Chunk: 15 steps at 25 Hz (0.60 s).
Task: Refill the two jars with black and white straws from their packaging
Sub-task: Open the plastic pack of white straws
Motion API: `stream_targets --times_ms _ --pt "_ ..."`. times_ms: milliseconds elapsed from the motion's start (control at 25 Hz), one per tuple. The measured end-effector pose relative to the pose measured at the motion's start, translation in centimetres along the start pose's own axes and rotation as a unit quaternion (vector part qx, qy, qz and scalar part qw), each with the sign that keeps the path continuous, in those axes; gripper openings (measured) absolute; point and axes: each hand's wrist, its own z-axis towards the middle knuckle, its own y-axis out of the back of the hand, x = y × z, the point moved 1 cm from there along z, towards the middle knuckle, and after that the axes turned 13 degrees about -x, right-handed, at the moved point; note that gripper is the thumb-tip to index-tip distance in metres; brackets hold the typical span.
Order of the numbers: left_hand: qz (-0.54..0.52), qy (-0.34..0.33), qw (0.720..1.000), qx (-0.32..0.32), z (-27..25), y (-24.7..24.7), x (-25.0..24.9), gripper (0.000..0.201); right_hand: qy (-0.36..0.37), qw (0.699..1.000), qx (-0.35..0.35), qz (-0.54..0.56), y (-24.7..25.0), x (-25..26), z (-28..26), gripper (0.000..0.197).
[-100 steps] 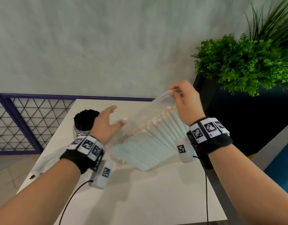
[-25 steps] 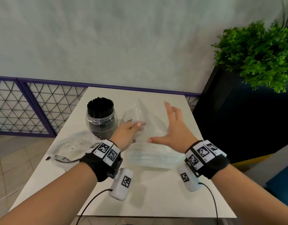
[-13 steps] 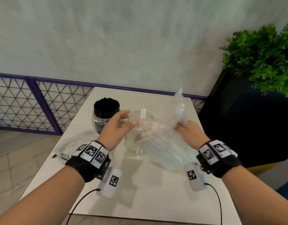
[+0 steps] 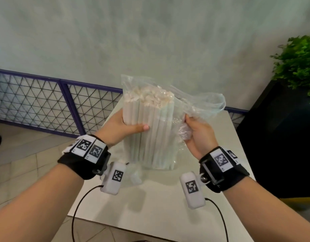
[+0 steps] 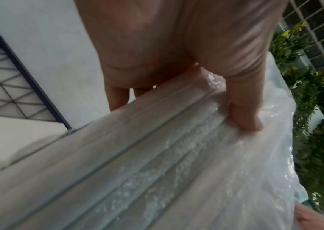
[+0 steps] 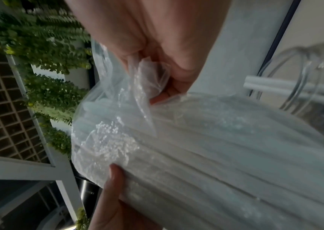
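While the left hand wraps its grip around an upright bundle of white paper-wrapped straws, thumb across the front, the right hand just beside it pinches the loose clear plastic bag, apparently to peel the packaging away. Both are raised above the white surface. A clear glass jar waits beyond the right grip, holding a few straws.
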Motion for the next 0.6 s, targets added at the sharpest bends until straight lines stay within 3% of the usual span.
stream_targets --times_ms 80,200,280,360,440,520,600 --pt "-0.005 -0.001 1.000 -0.029 0.3 2.6 0.1 0.064 -0.006 1.000 0.001 0.009 -2.4 -1.3 -0.2 0.019" --pt "0.027 0.030 0.999 -0.037 0.8 6.0 2.5 0.074 -0.023 0.999 0.012 -0.031 -4.5 -4.3 -0.3 0.021" --pt "0.071 0.079 0.994 -0.035 0.8 7.8 5.7 0.082 -0.030 0.989 0.008 -0.142 -4.7 -7.7 -0.1 0.019" --pt "0.097 0.107 0.989 -0.037 0.3 8.8 8.9 0.090 -0.032 0.958 0.006 -0.283 -4.1 -11.1 -0.1 0.018" --pt "0.110 0.109 0.986 -0.061 -0.1 9.5 10.4 0.108 -0.022 0.944 -0.002 -0.329 -3.9 -13.1 -0.5 0.016" --pt "0.170 0.052 0.980 -0.087 0.2 9.9 9.5 0.120 -0.005 0.949 -0.012 -0.316 -4.0 -13.4 -0.6 0.021" --pt "0.256 -0.057 0.961 -0.090 0.5 9.7 6.6 0.116 0.002 0.944 -0.018 -0.329 -4.2 -13.2 -0.5 0.021"
